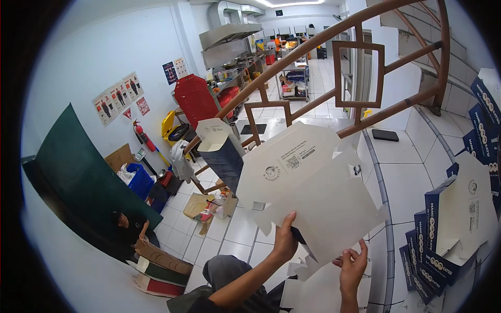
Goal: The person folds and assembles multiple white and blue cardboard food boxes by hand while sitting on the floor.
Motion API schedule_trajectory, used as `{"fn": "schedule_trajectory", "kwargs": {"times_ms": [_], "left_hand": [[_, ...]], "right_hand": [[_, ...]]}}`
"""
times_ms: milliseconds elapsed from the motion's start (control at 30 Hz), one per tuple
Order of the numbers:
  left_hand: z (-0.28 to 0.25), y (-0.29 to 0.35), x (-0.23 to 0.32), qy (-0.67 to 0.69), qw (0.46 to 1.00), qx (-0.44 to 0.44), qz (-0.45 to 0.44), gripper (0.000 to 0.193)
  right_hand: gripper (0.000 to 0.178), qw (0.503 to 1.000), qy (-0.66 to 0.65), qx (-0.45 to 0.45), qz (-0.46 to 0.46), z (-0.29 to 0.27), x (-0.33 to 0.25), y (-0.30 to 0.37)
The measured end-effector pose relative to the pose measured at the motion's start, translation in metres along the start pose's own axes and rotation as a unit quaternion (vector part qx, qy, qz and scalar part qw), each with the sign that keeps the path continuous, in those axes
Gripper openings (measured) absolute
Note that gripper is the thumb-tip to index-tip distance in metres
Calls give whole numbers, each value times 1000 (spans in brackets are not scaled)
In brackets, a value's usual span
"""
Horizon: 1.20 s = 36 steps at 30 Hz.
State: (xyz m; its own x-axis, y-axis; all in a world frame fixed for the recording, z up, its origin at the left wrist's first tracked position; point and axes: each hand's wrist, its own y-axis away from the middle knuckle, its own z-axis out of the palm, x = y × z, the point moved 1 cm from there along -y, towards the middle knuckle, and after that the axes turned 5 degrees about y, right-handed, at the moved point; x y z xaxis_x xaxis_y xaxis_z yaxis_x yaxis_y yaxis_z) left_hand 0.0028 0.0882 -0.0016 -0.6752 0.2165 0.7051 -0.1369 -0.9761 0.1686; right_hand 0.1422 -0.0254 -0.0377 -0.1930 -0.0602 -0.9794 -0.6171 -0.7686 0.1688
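A large white cardboard box blank [334, 203], partly folded, is held out in front of me, its pale printed side facing up. My left hand [284, 241] is closed on its lower left edge, where a bit of dark blue outer side shows. At the lower right edge, my right hand [352, 268] has its fingers curled with thumb and fingertips against the board. More flat white blanks [323, 289] lie beneath, by my legs. On the right, folded dark blue boxes with white insides [459, 208] stand nested on the tiled steps.
A brown metal railing [313, 44] crosses ahead. Beyond it stands a nested box stack [222, 154]. A black phone [385, 135] lies on a tiled step. At lower left, a person [130, 224] sits near cardboard [164, 255]. An open carton [203, 206] sits on the floor.
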Motion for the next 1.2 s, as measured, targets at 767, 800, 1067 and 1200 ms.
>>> {"fn": "schedule_trajectory", "kwargs": {"times_ms": [767,800,1067,1200], "left_hand": [[-46,-7,-4,77,995,71,3,47],[-58,-8,-9,-76,993,64,70,47],[-43,-2,-1,61,995,79,14,48],[-48,3,-12,61,991,-115,27,40]], "right_hand": [[37,906,236,-141,-323,54,0,-11],[37,906,233,-142,-325,57,0,-8],[42,797,380,-96,-459,66,-17,2],[40,807,365,-154,-439,64,-18,0]]}}
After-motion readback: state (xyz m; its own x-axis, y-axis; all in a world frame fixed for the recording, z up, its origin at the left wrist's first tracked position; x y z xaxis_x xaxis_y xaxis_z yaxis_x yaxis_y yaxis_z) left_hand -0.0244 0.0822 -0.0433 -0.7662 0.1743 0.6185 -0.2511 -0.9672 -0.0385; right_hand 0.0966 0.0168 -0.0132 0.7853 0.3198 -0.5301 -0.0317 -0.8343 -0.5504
